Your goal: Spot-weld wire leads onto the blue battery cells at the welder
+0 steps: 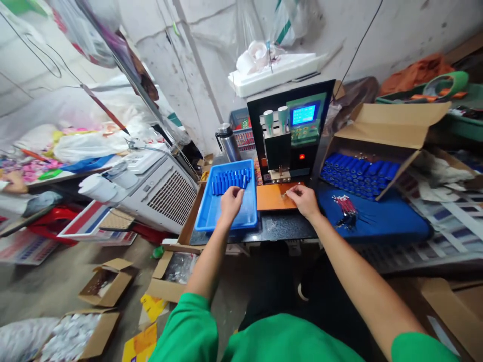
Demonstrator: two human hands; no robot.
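My left hand [231, 202] is over the blue plastic tray [203, 217], its fingers drawn together at the near edge of several blue cylindrical battery cells [228, 181]. What those fingers grip, if anything, is hidden. Above the orange board [269, 197], my right hand [305, 200] pinches something small and light-coloured, too tiny to name. The board lies at the foot of a black spot welding machine [278, 151] with a lit blue display [304, 114]. Its electrode tips [280, 173] point down over the board's back edge.
An open carton [381, 130] of blue wrapped cells stands at the right. Red and black wire leads [345, 208] lie on a blue surface [396, 221]. Behind the tray stands a steel flask [228, 143]. An air cooler [166, 186] is at the left; another person's hand [14, 182] shows beyond.
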